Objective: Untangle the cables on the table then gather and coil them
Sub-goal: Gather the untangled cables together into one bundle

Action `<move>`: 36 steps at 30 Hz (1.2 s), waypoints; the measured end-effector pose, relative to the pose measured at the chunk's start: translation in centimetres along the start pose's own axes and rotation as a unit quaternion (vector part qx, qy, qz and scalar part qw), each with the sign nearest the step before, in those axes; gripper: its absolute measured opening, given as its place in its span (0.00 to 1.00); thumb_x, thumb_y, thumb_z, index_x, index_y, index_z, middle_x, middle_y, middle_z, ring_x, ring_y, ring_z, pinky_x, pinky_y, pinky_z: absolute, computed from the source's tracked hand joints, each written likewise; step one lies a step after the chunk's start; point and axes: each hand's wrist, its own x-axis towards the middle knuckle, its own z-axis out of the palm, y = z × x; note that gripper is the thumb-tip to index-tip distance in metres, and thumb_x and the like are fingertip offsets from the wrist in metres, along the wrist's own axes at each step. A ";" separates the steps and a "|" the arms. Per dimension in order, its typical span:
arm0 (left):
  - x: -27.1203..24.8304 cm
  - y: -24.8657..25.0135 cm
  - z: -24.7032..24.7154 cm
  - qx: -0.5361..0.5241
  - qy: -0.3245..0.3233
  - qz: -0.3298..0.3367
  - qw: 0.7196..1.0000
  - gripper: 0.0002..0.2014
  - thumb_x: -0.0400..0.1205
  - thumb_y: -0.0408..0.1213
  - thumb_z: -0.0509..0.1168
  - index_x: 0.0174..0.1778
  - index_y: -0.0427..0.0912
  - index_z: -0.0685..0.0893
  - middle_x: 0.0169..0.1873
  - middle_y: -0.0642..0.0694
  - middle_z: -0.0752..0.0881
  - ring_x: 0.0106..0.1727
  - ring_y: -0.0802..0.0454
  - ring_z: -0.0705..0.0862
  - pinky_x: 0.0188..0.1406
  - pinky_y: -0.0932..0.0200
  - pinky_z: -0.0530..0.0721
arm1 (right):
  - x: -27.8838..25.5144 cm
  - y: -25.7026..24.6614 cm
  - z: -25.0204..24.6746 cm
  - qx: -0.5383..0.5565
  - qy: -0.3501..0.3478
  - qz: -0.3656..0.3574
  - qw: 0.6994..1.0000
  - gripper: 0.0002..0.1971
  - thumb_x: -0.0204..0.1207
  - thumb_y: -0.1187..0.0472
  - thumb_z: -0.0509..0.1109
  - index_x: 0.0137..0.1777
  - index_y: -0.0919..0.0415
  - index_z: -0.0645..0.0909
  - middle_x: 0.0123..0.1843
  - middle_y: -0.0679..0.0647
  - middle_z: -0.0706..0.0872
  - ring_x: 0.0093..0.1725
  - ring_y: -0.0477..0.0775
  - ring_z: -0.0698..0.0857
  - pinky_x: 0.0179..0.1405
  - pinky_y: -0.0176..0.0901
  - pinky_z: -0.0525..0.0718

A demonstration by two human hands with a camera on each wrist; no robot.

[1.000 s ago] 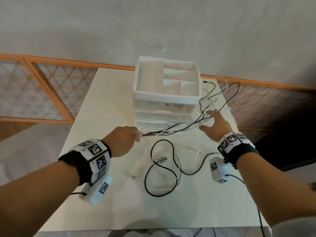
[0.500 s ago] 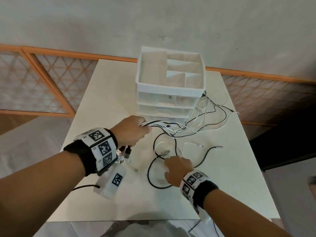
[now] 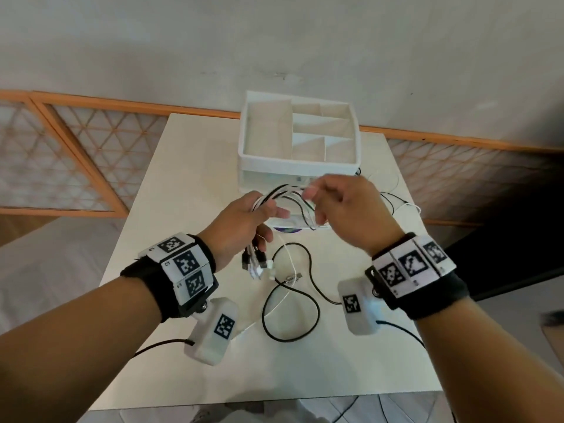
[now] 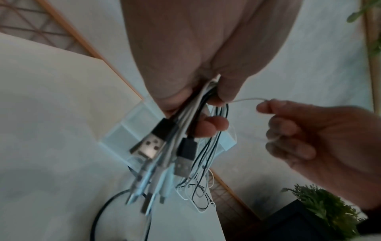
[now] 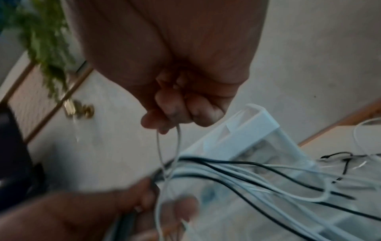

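Head view: your left hand (image 3: 244,221) grips a bundle of black and white cables (image 3: 282,193), fingers curled round it, plug ends (image 3: 254,264) dangling below the fist. Your right hand (image 3: 345,209) pinches one thin white cable (image 4: 245,99) drawn from that bundle. Both hands are held above the white table (image 3: 171,209), before the drawer organizer (image 3: 297,134). A loose black cable (image 3: 316,303) lies looped on the tabletop below.

It looked like a home room: plain plaster wall (image 3: 305,41), wooden lattice panels (image 3: 45,154), potted plant (image 4: 321,210), a white counter (image 3: 189,178).
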 end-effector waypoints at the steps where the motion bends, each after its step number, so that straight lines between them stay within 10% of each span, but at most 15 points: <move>1: 0.3 0.0 0.3 -0.005 0.000 -0.012 1.000 0.08 0.89 0.41 0.61 0.51 0.40 0.78 0.56 0.45 0.90 0.30 0.49 0.81 0.26 0.55 0.79 | 0.4 -0.7 -0.5 0.062 0.023 0.013 0.998 0.09 0.84 0.60 0.67 0.43 0.54 0.87 0.23 0.49 0.85 0.19 0.45 0.75 0.25 0.38 0.74; 6: 1.3 -1.0 -0.9 0.094 0.047 -0.083 0.991 0.12 0.87 0.45 0.61 0.51 0.39 0.80 0.49 0.40 0.87 0.42 0.39 0.86 0.38 0.49 0.81 | 0.4 -1.5 -2.4 0.258 0.154 0.021 0.954 0.13 0.87 0.67 0.60 0.61 0.50 0.80 0.24 0.52 0.82 0.17 0.52 0.71 0.19 0.38 0.72; 12: 0.3 0.0 -1.9 0.014 0.055 -0.090 0.994 0.08 0.89 0.37 0.60 0.46 0.39 0.77 0.39 0.39 0.87 0.35 0.47 0.84 0.29 0.57 0.80 | -0.5 -0.4 -1.9 0.288 0.105 0.093 0.947 0.13 0.87 0.68 0.59 0.53 0.59 0.86 0.23 0.54 0.79 0.17 0.51 0.67 0.21 0.39 0.66; 16: 0.1 2.6 0.2 -0.053 -0.026 -0.016 0.998 0.10 0.90 0.36 0.58 0.56 0.32 0.79 0.49 0.31 0.91 0.48 0.38 0.89 0.54 0.45 0.86 | -1.1 -1.2 1.0 0.259 0.051 0.109 0.958 0.12 0.87 0.69 0.59 0.52 0.63 0.85 0.24 0.57 0.79 0.17 0.50 0.70 0.20 0.39 0.68; 19: 0.4 3.2 1.8 -0.042 -0.058 0.021 0.997 0.13 0.89 0.38 0.58 0.55 0.30 0.79 0.35 0.40 0.89 0.44 0.37 0.88 0.67 0.33 0.80 | -0.9 -2.2 2.5 0.243 0.046 0.094 0.964 0.11 0.86 0.70 0.58 0.54 0.67 0.84 0.25 0.58 0.80 0.18 0.52 0.72 0.19 0.38 0.73; 24: 0.7 2.5 1.8 -0.037 -0.004 -0.021 0.999 0.07 0.90 0.38 0.57 0.48 0.41 0.76 0.44 0.37 0.90 0.48 0.38 0.89 0.54 0.45 0.84 | -0.2 -2.4 1.2 0.231 0.074 0.102 0.965 0.11 0.86 0.67 0.59 0.57 0.60 0.83 0.24 0.50 0.77 0.20 0.47 0.71 0.21 0.38 0.70; 28: 1.1 3.0 0.2 -0.028 0.099 -0.003 0.995 0.08 0.89 0.38 0.58 0.53 0.39 0.80 0.49 0.37 0.91 0.38 0.47 0.85 0.32 0.54 0.82 | -1.0 -0.7 0.6 -0.086 -0.068 0.025 0.994 0.13 0.88 0.60 0.58 0.70 0.54 0.69 0.30 0.50 0.80 0.28 0.48 0.78 0.33 0.44 0.75; 32: 1.0 4.2 0.9 -0.055 0.016 0.020 0.998 0.09 0.89 0.42 0.60 0.52 0.40 0.79 0.52 0.43 0.93 0.27 0.51 0.76 0.22 0.58 0.71 | -2.2 -0.2 2.8 -0.195 -0.151 -0.053 0.968 0.08 0.87 0.57 0.56 0.58 0.60 0.71 0.47 0.60 0.88 0.45 0.66 0.86 0.47 0.56 0.83; 36: 1.3 3.4 1.8 0.014 -0.035 0.009 0.999 0.10 0.89 0.41 0.58 0.44 0.42 0.76 0.36 0.39 0.85 0.24 0.52 0.67 0.19 0.61 0.66 | -0.7 -0.9 1.0 -0.174 -0.070 -0.103 0.977 0.12 0.86 0.59 0.57 0.48 0.56 0.82 0.41 0.52 0.87 0.39 0.57 0.82 0.45 0.52 0.84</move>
